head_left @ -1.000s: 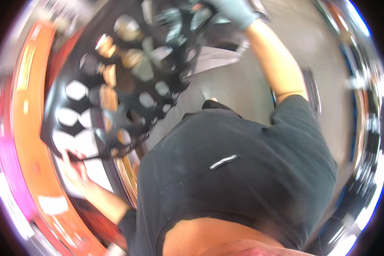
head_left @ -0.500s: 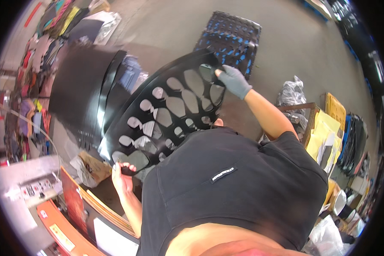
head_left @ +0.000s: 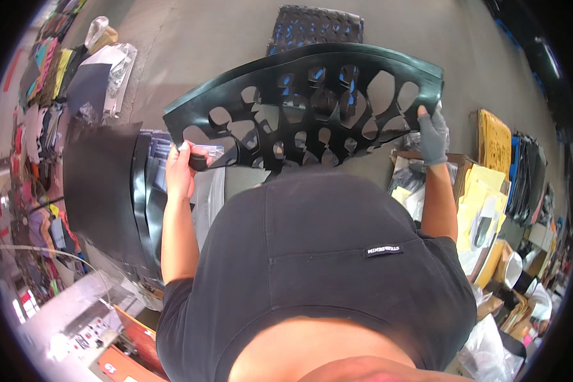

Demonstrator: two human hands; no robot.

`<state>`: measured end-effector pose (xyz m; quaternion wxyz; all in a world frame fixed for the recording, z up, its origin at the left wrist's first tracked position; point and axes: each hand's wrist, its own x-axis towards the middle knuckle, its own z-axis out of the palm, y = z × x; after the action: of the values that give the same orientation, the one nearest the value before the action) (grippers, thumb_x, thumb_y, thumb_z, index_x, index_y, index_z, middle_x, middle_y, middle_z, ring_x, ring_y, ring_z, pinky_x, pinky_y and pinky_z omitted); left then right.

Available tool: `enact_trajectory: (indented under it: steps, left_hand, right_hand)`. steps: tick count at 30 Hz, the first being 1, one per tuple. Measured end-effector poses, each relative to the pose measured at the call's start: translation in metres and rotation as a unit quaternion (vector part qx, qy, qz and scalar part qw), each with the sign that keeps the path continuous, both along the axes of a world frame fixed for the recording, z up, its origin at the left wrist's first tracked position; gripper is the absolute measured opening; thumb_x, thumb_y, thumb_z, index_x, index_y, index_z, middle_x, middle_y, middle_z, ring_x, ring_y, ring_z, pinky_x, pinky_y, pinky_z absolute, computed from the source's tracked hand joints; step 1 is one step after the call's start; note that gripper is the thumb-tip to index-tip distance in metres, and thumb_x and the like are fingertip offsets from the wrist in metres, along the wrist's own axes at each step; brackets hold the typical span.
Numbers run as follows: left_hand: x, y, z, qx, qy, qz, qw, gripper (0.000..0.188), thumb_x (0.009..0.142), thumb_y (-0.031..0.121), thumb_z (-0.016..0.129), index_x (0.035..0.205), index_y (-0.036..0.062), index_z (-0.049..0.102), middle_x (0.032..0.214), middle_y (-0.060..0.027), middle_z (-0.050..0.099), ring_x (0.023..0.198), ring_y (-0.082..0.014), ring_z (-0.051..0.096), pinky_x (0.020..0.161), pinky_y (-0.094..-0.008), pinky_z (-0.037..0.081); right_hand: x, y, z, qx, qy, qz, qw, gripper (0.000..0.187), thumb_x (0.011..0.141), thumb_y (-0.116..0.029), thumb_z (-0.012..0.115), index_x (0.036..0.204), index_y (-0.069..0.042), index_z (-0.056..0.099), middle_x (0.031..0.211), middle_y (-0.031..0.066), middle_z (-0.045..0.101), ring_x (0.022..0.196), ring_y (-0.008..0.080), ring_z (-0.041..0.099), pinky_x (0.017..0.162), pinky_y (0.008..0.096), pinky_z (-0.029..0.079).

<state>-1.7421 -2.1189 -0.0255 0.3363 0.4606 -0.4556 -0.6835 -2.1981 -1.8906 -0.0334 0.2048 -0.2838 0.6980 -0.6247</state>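
Stretched between my two hands is a black sheet of cut-out material [head_left: 235, 105], flexible and riddled with sole-shaped holes. My bare left hand [head_left: 181, 169] pinches its left end and also has a small dark piece [head_left: 199, 160] by the fingers. At the other end my right hand [head_left: 433, 137], in a grey fingerless-tipped glove, grips the sheet's corner with the thumb on top. The sheet bows upward along its far edge and hangs in front of my chest. Beyond it, a stack of similar punched black sheets [head_left: 315, 28] lies on the floor, blue showing through the holes.
A pile of large uncut black sheets [head_left: 99, 184] stands at my left. Fabric scraps [head_left: 41, 121] line the far left. On the right are a box with yellow sheets [head_left: 481, 194], upright dark sheets [head_left: 525, 181] and plastic bags [head_left: 490, 350]. An orange machine part [head_left: 124, 364] sits lower left.
I have turned to the right, away from the uncut pile. The punched sheet has swung from a slanted position to lying across in front of me, its right end now farther right.
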Motion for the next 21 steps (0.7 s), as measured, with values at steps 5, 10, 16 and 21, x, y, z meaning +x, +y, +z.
enact_trajectory:
  steps: [5,10,16,21]
  left_hand:
    - [-0.034,-0.078,-0.011,0.052,-0.021,-0.023,0.998,0.018,0.096,0.025,0.046,0.094,0.0073,0.048,0.079,-0.0121,0.062,0.069,-0.0247,0.062,0.066,-0.0365,0.052]
    - [-0.046,-0.136,0.001,0.074,-0.052,-0.033,0.995,0.016,0.096,0.024,0.046,0.094,0.0078,0.048,0.079,-0.0124,0.062,0.068,-0.0235,0.063,0.065,-0.0357,0.055]
    - [-0.120,-0.230,0.012,0.054,-0.107,-0.067,0.991,0.015,0.096,0.021,0.046,0.094,0.0065,0.048,0.078,-0.0112,0.062,0.069,-0.0213,0.062,0.065,-0.0357,0.054]
    - [-0.237,-0.358,-0.020,-0.063,-0.098,-0.176,0.978,0.021,0.094,0.023,0.047,0.094,0.0022,0.050,0.076,-0.0102,0.062,0.068,-0.0172,0.060,0.066,-0.0307,0.048]
  right_hand:
    - [0.001,-0.005,0.003,0.073,0.031,-0.037,0.996,0.021,0.093,-0.019,0.053,0.100,-0.001,0.061,0.085,-0.0003,0.062,0.077,0.0071,0.054,0.072,0.0238,0.044]
    - [0.009,-0.025,0.003,0.057,-0.102,-0.078,0.990,0.021,0.094,-0.019,0.052,0.100,-0.002,0.062,0.079,0.0028,0.065,0.075,0.0098,0.060,0.070,0.0255,0.047]
    - [-0.050,-0.092,-0.013,0.052,-0.154,-0.110,0.981,0.024,0.094,-0.022,0.053,0.105,-0.003,0.061,0.082,0.0015,0.064,0.073,0.0075,0.060,0.067,0.0215,0.046]
    - [-0.163,-0.185,-0.049,0.107,-0.122,-0.068,0.984,0.034,0.091,-0.030,0.055,0.108,0.000,0.060,0.092,0.0031,0.063,0.080,0.0095,0.058,0.068,0.0228,0.046]
